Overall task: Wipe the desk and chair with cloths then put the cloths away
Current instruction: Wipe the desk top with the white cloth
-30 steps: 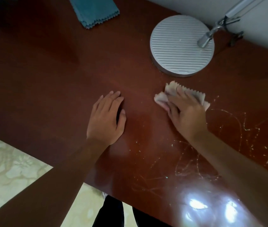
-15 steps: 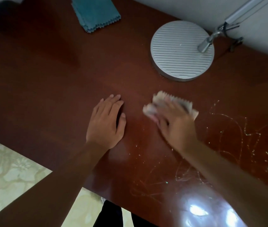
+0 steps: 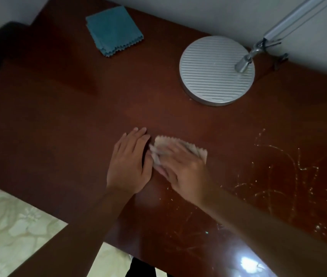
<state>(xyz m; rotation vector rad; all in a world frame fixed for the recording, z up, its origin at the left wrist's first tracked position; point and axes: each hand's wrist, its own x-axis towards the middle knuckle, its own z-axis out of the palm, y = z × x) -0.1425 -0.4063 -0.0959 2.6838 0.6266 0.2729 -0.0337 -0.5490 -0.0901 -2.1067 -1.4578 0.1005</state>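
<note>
I count two cloths: a pale cloth [image 3: 180,148] flat under my right hand [image 3: 182,170], fingers pressing it to the table [image 3: 62,120], and a blue cloth [image 3: 113,31] folded far off. My left hand [image 3: 129,166] lies flat, released, beside one lamp base [image 3: 216,70].

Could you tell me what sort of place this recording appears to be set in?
Probably a home study or bedroom desk. A glossy dark wooden desk stands against a plain white wall, a desk lamp's round ribbed base sits on it, and patterned cream floor tiles show beside the desk.
</note>
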